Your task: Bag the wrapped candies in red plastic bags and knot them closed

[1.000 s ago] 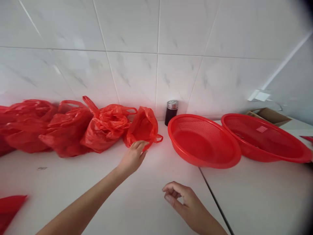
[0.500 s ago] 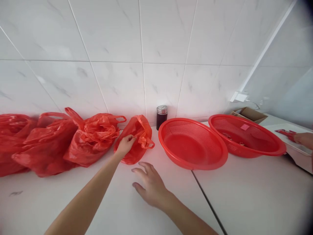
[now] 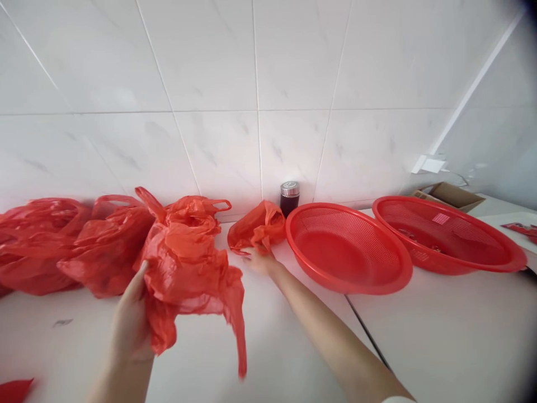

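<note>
A crumpled red plastic bag [image 3: 188,268] with a dangling handle is in my left hand [image 3: 134,313], raised over the table; the thumb lies along its left side and the other fingers are hidden behind it. My right hand [image 3: 262,262] reaches forward to a smaller open red plastic bag [image 3: 258,226] near the wall. Its fingers are closed at that bag's near edge, partly covered by the plastic. Just behind the smaller bag stands a dark jar with a silver lid [image 3: 290,198].
Full red bags [image 3: 109,246] line the wall on the left. To the right sit a red plastic colander [image 3: 348,252] and a larger red basin [image 3: 453,240] with small items inside. An open cardboard box [image 3: 455,196] is behind them. A seam crosses the white table [image 3: 251,347].
My left hand has drawn a crumpled bag out of the open bag and back toward me. My right hand has moved forward to the open bag, which now lies closer to the jar.
</note>
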A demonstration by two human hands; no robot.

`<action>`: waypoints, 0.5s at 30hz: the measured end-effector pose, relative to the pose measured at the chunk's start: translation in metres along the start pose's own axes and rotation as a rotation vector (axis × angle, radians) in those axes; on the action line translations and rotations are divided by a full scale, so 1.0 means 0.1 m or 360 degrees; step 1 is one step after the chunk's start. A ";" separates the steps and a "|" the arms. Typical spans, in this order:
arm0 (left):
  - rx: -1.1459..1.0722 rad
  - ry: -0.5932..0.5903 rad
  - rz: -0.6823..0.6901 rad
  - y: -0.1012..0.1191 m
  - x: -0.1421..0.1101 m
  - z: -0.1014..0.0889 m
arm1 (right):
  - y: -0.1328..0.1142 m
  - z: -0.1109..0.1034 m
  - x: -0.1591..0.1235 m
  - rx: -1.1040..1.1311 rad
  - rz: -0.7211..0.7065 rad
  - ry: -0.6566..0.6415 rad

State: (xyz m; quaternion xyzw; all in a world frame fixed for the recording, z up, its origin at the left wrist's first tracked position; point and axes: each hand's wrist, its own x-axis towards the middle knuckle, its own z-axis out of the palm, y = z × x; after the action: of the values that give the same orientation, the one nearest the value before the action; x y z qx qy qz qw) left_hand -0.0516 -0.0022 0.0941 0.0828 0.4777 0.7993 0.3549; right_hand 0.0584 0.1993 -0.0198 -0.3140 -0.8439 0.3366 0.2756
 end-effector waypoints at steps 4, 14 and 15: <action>-0.0198 0.0084 -0.0178 -0.25 0.04 -0.29 | -0.15 -0.23 -0.39 -0.0036 0.0090 -0.0122; -0.0345 0.0127 -0.0689 -0.73 -0.41 -0.25 | -0.64 0.12 -1.55 0.0437 -0.0073 0.0034; -0.0337 0.0123 -0.0723 -0.73 -0.46 -0.23 | -0.61 0.18 -1.56 0.0481 0.0014 0.0039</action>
State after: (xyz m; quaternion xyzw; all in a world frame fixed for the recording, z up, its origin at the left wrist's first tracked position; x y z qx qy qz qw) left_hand 0.0069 -0.0270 0.0313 -0.0950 0.4110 0.7473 0.5135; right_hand 0.1266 0.0454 -0.0247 -0.2766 -0.7788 0.4571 0.3286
